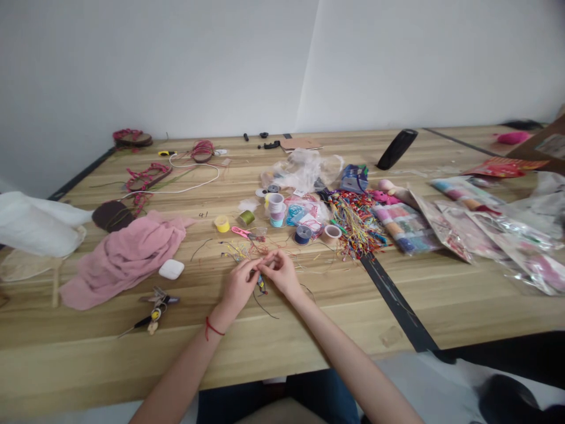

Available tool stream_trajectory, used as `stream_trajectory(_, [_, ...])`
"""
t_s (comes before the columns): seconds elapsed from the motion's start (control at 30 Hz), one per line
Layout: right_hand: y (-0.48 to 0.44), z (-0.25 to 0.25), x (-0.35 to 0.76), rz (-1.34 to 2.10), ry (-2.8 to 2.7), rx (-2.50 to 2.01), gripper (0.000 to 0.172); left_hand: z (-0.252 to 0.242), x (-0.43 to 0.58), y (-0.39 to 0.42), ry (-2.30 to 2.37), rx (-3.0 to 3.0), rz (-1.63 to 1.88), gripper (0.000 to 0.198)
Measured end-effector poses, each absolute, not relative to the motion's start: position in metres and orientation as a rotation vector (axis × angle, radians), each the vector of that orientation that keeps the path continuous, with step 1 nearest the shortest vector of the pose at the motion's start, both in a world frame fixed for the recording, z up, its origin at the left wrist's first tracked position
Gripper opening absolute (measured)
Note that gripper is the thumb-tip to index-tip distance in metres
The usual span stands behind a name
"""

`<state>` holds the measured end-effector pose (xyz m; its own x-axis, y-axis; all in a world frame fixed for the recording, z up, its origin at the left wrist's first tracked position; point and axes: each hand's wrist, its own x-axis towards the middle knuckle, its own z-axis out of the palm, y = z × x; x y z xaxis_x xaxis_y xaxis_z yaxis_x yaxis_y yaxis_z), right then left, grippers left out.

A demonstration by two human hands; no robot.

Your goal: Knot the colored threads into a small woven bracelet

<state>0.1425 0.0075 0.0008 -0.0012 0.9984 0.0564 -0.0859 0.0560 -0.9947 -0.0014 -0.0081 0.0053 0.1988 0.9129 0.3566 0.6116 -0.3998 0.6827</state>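
From here I see a crumpled pink cloth (123, 262), a white earbud case (171, 269), and pink-handled scissors (242, 233) and thread spools (276, 209) just beyond the hands on the wooden table (309, 330). The left hand (241, 285) and right hand (282, 272) nearly touch, narrowly pinching a thin dark cord (265, 307) that trails onto the table below them.

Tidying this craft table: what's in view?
Wooden table: one, pale, under everything
Pink cloth: one, pink, left of the hands
Small case: one, white, by the cloth
Key bunch: one, metallic, front left
Scissors: one pair, pink-handled, behind the hands
Thread spools: several, mixed colours, behind the hands
Thread bundle: one, multicoloured, right of spools
Plastic packets: several, pastel, right side
Black cylinder: one, black, far edge
Left hand: one, red wrist cord, on threads
Right hand: one, bare, on threads
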Motion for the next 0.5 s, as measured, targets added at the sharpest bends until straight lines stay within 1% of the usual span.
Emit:
stream_trajectory(0.23, [0.0082, -0.0001, 0.1424, 1.234, -1.136, -1.062, 0.032, 0.0067, -0.0015, -0.0093, 1.424, 2.144, 1.040, 0.033])
stream_trajectory(0.3, [0.0094, -0.0012, 0.1425, 1.272, -1.099, -1.050, 0.034, 0.0074, -0.0007, -0.0102, 1.425, 2.154, 1.055, 0.032])
stream_trajectory(0.43, [0.0119, -0.0010, 0.1438, 1.427, -1.029, -1.039, 0.045, 0.0066, 0.0003, -0.0115, 1.448, 2.189, 1.049, 0.032])
stream_trajectory(0.5, [0.0126, 0.0008, 0.1452, 1.512, -1.029, -1.037, 0.044, 0.0053, 0.0001, -0.0119, 1.459, 2.210, 1.034, 0.032])
